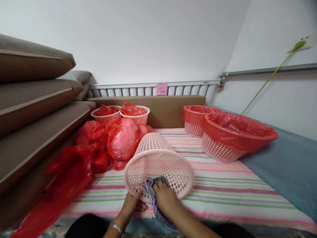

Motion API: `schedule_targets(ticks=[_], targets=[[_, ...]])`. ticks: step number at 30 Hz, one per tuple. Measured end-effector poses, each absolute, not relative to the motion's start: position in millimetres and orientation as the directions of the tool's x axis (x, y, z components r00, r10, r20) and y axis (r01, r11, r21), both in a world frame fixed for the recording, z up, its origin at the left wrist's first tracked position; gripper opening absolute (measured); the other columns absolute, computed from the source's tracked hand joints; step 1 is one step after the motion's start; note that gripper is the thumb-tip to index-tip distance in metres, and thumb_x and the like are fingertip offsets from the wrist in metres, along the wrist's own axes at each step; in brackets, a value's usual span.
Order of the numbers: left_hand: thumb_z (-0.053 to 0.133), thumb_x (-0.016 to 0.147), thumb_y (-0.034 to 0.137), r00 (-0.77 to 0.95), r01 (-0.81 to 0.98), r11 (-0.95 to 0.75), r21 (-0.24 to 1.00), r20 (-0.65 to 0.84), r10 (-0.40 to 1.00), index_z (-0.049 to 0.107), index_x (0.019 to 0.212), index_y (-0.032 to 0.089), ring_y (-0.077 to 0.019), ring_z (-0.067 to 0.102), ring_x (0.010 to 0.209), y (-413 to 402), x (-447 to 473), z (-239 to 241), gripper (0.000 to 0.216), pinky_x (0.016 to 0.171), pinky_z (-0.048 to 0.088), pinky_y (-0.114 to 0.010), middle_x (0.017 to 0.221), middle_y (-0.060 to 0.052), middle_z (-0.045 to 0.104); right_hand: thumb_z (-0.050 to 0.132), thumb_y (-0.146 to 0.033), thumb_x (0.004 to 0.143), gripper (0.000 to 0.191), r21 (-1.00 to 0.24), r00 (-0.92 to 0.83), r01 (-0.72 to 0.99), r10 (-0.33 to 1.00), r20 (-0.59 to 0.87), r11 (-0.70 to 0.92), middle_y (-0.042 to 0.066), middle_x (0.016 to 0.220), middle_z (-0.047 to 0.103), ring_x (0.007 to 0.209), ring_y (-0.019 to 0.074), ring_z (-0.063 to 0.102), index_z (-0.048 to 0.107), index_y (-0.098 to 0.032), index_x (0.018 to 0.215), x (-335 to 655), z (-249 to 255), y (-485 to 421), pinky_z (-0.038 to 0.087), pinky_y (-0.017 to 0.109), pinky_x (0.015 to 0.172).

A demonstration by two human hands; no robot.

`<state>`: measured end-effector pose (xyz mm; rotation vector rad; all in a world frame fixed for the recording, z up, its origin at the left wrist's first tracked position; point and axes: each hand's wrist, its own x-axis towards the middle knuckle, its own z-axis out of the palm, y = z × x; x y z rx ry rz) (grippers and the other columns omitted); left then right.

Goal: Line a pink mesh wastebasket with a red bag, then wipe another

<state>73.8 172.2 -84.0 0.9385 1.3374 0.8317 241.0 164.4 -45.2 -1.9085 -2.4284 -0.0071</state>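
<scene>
A pink perforated plastic basket (155, 143) lies on its side in front of me, its mouth facing my body. My left hand (133, 201) grips the near lower rim, with some fingers under it. Inside the mouth my right hand (164, 196) presses a grey-purple cloth (156, 195) against the lower inner wall; part of the cloth hangs out over the rim towards me. Left of the basket, red plastic bags (121, 140) lie in a heap, one wrapped round something pink.
Two pink baskets (135, 115) with red bags in them stand at the back left. On the right, two more baskets (220, 148) are lined with red bags. Brown cushions (37, 124) are stacked at left. A striped cloth (220, 188) covers the surface; a radiator (138, 91) runs behind.
</scene>
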Motion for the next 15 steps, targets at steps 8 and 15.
schedule_targets(ticks=[8,15], targets=[[0.057,0.07,0.057,0.061,0.015,0.434,0.901,-0.434,0.899,0.051,0.093,0.015,-0.0208,0.064,0.04,179,75,-99,0.048,0.041,0.047,-0.025,0.042,-0.004,0.066,0.038,-0.008,0.082,0.031,-0.093,-0.13,0.986,0.99,0.059,0.135,0.013,0.099,0.06,0.086,0.0248,0.059,0.061,-0.017,0.1,217,-53,200,0.046,0.034,0.069],[0.057,0.07,0.056,0.027,0.003,0.46,0.888,-0.46,0.888,0.054,0.084,0.014,-0.0176,0.06,0.033,178,77,-104,0.044,0.035,0.042,-0.022,0.042,-0.007,0.066,0.036,-0.011,0.085,0.037,-0.179,-0.074,0.98,0.995,0.073,0.086,0.016,0.112,0.056,0.098,0.0265,0.055,0.054,-0.015,0.116,222,-51,297,0.042,0.038,0.082]])
